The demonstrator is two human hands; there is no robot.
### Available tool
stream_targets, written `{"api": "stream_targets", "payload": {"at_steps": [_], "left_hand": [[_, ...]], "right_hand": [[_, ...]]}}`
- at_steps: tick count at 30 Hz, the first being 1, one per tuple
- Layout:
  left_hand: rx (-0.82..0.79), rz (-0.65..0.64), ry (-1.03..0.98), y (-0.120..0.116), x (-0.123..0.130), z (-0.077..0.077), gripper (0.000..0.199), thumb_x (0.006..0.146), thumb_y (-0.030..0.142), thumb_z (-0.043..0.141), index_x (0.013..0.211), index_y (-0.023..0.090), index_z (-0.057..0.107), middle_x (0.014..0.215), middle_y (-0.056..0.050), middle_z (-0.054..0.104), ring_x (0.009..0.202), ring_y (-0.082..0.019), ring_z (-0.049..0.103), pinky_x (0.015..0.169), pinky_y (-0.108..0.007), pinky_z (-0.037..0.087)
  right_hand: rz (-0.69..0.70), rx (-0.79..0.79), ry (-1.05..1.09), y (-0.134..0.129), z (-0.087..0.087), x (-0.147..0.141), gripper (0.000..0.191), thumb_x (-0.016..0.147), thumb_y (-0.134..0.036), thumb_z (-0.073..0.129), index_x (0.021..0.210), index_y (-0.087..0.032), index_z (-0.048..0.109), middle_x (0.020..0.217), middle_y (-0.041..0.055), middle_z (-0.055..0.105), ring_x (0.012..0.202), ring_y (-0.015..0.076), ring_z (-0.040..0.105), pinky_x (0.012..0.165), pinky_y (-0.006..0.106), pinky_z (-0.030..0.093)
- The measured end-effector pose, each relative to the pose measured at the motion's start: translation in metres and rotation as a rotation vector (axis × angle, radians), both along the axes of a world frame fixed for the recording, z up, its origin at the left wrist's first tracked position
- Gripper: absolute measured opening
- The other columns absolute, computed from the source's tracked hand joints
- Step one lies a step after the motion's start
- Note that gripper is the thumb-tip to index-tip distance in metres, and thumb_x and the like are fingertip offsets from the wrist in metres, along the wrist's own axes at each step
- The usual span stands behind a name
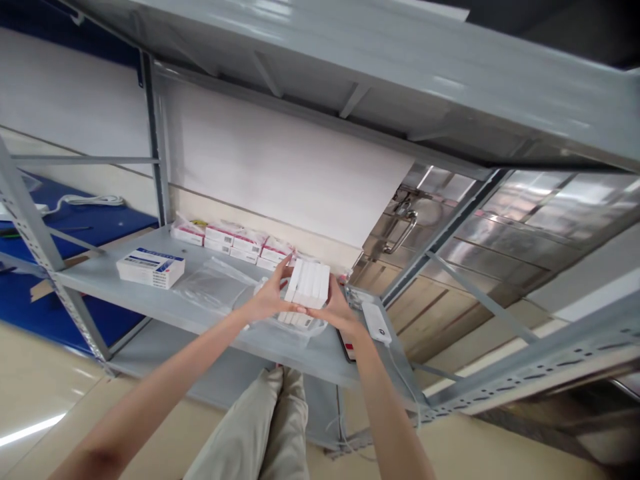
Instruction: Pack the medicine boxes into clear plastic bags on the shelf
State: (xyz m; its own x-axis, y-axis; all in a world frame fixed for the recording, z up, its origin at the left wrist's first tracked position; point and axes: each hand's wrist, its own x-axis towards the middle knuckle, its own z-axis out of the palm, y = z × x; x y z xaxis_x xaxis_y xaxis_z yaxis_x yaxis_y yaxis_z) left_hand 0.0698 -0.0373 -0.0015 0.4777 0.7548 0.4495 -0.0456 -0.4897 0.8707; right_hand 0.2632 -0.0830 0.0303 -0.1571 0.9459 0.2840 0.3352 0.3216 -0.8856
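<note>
1. Head view, look of the boxes: a stack of white boxes (310,283) is seen, thin and set side by side in a compact block, with plain pale faces; any print is too small to be read.
2. Surface: a grey metal shelf (200,313) is seen below. Along its back edge, pink-and-white boxes (245,245) are lined up, partly covered by clear film. Near its left end, blue-and-white boxes (150,268) are piled, with a clear plastic bag (213,285) lying to their right. Towards the right end, a white device (376,323) with a cable is placed.
3. Room: the shelf is framed by perforated metal posts, and another shelf (400,67) is fixed above. A white panel (285,160) is seen behind, a blue surface (100,230) to the left, and a beige floor (45,387) below.
4. Position and grasp: the white stack is held over the right half of the shelf, between the left hand (270,298) and the right hand (342,311). The fingers of both hands are pressed against its opposite sides. Whether the boxes beneath are touched by it cannot be told.
</note>
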Motion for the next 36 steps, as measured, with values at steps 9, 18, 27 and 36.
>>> {"api": "stream_targets", "payload": {"at_steps": [9,18,27,36], "left_hand": [[-0.024,0.486,0.704,0.050,-0.053,-0.032,0.041,0.064,0.039,0.072,0.101,0.021,0.068,0.105,-0.008,0.066,0.102,-0.030,0.060,0.085,-0.035,0.045],[-0.304,0.438,0.438,0.056,-0.039,-0.043,0.018,0.070,0.035,0.054,0.064,0.019,0.059,0.074,-0.005,0.068,0.081,-0.023,0.063,0.069,-0.029,0.044],[-0.488,0.331,0.084,0.052,-0.039,-0.048,0.030,0.068,0.041,0.057,0.075,0.014,0.069,0.066,-0.004,0.066,0.061,-0.013,0.056,0.061,-0.024,0.042],[-0.474,0.291,0.032,0.056,-0.045,-0.044,0.019,0.065,0.031,0.064,0.070,0.015,0.073,0.057,-0.001,0.062,0.061,-0.014,0.056,0.061,-0.025,0.040]], "right_hand": [[-0.134,-0.016,0.135,0.027,-0.058,0.008,0.094,0.049,-0.029,0.081,0.130,-0.022,0.035,0.137,0.0149,0.046,0.125,0.0269,0.048,0.103,0.042,0.042],[-0.153,0.115,-0.086,0.030,-0.074,-0.007,0.092,0.052,-0.030,0.079,0.132,-0.019,0.035,0.134,0.0134,0.049,0.123,0.0280,0.049,0.106,0.047,0.038],[-0.118,0.060,-0.719,0.023,-0.070,-0.021,0.098,0.060,-0.034,0.077,0.142,-0.017,0.024,0.140,0.0182,0.045,0.133,0.0322,0.039,0.115,0.057,0.007],[-0.062,0.054,-1.024,0.036,-0.065,-0.038,0.103,0.064,-0.040,0.076,0.148,-0.016,0.020,0.137,0.0197,0.048,0.128,0.0327,0.043,0.110,0.050,0.020]]}}
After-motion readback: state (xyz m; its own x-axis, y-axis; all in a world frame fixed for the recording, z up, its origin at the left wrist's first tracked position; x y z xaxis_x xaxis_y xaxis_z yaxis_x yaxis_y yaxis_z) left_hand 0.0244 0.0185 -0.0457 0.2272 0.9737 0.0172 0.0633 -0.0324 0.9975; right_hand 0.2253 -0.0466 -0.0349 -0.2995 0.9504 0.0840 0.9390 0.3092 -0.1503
